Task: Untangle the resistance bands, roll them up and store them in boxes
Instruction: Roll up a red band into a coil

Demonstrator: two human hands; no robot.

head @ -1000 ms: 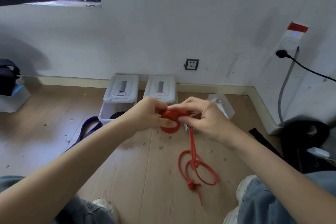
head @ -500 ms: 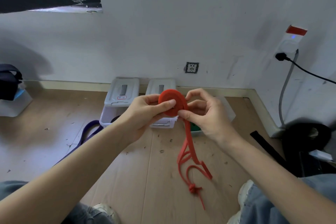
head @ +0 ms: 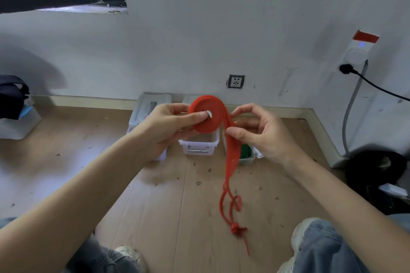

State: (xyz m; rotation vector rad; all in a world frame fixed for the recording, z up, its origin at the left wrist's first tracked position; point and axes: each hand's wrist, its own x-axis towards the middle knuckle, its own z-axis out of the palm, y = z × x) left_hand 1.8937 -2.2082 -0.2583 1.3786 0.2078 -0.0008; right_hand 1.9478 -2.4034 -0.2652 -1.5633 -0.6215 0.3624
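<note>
A red resistance band [head: 207, 115] is wound into a flat coil held upright in front of me. My left hand [head: 168, 124] pinches the coil, thumb pressed on its centre. My right hand [head: 259, 133] grips the loose red tail just below the coil. The tail hangs down to the floor and ends in a knot [head: 236, 229]. Behind the coil an open white box [head: 198, 146] stands on the floor. To its right a box [head: 246, 157] holds a green band [head: 246, 150]. A third box [head: 144, 115] on the left is partly hidden by my left hand.
The boxes line the skirting of a white wall with a socket [head: 235, 81]. A black cable [head: 375, 86] runs from a wall plug at the right, above dark gear [head: 375, 168]. A dark bag [head: 12, 95] sits at the far left. My knees and shoes frame the wood floor.
The coil has risen and turned to face me, and it has grown. The tail on the floor has shortened, and its knot has lifted closer to my hands.
</note>
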